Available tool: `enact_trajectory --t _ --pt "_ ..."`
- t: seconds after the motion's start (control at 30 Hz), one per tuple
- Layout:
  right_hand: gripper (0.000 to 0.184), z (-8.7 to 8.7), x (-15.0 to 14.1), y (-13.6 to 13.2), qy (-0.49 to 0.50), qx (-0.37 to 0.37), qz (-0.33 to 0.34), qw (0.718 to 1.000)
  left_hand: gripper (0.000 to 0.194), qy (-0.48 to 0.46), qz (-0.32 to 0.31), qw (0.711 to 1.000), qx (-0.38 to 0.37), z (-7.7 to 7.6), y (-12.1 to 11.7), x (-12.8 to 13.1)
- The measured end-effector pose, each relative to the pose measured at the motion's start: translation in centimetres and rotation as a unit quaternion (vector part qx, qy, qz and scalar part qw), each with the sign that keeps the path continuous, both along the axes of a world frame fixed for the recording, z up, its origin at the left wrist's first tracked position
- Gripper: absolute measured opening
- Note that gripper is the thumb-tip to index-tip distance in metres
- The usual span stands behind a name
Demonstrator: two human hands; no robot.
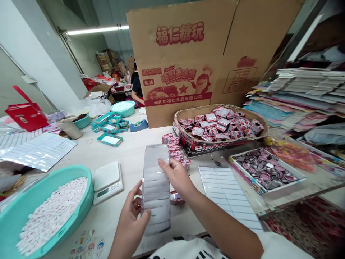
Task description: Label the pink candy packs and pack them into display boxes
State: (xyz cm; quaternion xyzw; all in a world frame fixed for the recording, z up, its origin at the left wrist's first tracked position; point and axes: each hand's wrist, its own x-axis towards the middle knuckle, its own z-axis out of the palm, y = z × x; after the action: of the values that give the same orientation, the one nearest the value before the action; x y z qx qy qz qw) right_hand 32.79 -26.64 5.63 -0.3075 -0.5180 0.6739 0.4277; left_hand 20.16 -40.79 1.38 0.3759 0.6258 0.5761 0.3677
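In front of me I hold up a long, glossy white strip sheet point(156, 183) marked with several cross lines. My left hand point(132, 219) grips its lower left edge, thumb in front and fingers behind. My right hand point(179, 176) pinches the upper right edge, with the thumb on the face. A similar ruled sheet point(229, 194) lies flat on the table, under and beside my right forearm. Behind the held strip, a row of small red and white wrapped packs point(175, 148) stands on the table, and another pack point(177, 198) shows near my right wrist.
A teal basin point(90, 194) of small white pieces and a white scale point(107, 181) are at left. A carton tray point(185, 144) of wrapped packs sits behind, beside a box point(299, 178) of round metal caps. A large cardboard box point(178, 86) rises at the back; a person point(137, 88) is beyond.
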Motion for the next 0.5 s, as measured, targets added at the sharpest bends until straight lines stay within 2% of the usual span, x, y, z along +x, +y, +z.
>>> enact_trajectory --t 0.07,0.2,0.33,0.4,0.5 --pt "0.047 -0.3 -0.3 -0.5 -0.023 0.002 -0.024 0.999 0.065 0.007 -0.007 1.000 -0.011 -0.3 0.2 0.0" --pt "0.047 -0.4 -1.0 -1.7 -0.011 0.017 -0.042 0.999 0.066 -0.023 0.029 0.999 -0.011 0.0 1.0 0.6" --pt "0.049 -0.5 -1.8 -2.1 -0.006 0.037 -0.076 0.996 0.063 -0.084 -0.050 0.992 -0.086 1.2 1.3 1.1" --pt "0.051 -1.0 -1.7 -1.9 -0.022 0.044 -0.046 0.998 0.060 -0.089 -0.076 0.987 -0.110 1.9 1.0 0.6" --pt "0.051 -1.4 -0.4 -1.3 -0.044 0.079 -0.014 0.996 0.058 -0.106 -0.064 0.984 -0.132 2.9 0.5 -1.1"
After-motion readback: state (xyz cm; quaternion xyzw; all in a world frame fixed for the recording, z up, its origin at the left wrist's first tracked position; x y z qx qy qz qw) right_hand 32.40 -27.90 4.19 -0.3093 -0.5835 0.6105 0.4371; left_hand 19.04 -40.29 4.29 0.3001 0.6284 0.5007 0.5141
